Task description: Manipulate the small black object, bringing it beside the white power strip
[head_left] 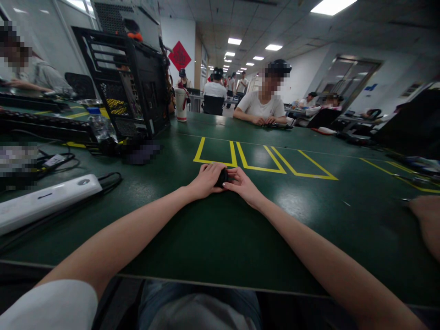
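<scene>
While at the green table [213, 243], left hand [205, 180], right hand [245, 185] — 2 grips around 1 black object [222, 178].

Passage lies ahead; power strip [55, 200] and computer case [153, 98] obstruct left.

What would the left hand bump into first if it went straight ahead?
Beyond the small black object it holds, the left hand would probably meet the right hand, fingers first, though exact depth is unclear.
</scene>
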A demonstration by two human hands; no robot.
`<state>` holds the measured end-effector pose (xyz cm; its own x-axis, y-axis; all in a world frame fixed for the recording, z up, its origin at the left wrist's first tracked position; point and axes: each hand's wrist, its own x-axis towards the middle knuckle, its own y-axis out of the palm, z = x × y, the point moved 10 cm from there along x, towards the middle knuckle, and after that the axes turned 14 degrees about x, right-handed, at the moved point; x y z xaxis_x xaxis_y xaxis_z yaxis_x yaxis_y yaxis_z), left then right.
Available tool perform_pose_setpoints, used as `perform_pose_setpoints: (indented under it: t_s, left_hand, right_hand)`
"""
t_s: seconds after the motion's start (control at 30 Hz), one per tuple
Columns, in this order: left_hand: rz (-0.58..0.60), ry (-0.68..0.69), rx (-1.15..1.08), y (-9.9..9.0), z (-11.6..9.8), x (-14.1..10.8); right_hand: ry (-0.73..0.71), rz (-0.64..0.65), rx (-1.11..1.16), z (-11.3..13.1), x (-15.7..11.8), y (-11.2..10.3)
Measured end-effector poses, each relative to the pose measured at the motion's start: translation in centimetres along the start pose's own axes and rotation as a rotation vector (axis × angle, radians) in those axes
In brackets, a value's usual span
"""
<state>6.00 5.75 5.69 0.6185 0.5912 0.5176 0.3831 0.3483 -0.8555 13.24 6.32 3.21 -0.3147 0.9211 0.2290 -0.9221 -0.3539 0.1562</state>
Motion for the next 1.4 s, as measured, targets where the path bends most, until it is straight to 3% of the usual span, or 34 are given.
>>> perform_pose_setpoints:
  t_s: [0.4, 0.53, 0.73, 0.97, 1.1, 1.2, 1.4]
  left_hand:
    - [-0.012, 0.008, 0.020, 0.1, 0.0, 0.1]
    - [-0.012, 0.010, 0.017, -0.1, 0.0, 0.0]
    - [-0.013, 0.009, 0.000, -0.2, 0.0, 0.0]
    - [-0.011, 0.008, 0.005, -0.1, 0.0, 0.0]
    - [-0.015, 0.005, 0.005, -0.1, 0.0, 0.0]
    - [-0.014, 0.013, 0.004, -0.1, 0.0, -0.1]
    - [-0.012, 0.007, -0.001, 0.0, 0.1, 0.0]
  right_hand:
    - [0.006, -0.066, -0.002, -0.5, 0.1, -0.6]
    - [0.036, -0.016, 0.001, -0.6, 0.1, -0.2]
    - [-0.052, 0.013, -0.013, 0.2, 0.0, 0.0]
    - [-0.019, -0.071, -0.033, -0.4, 0.3, -0.7]
    - [0.034, -0.031, -0.015, -0.8, 0.3, -0.4]
    - [-0.004, 0.013, 0.010, -0.4, 0.2, 0.0]
    - [-0.044, -0.023, -0.019, -0.2, 0.0, -0.3]
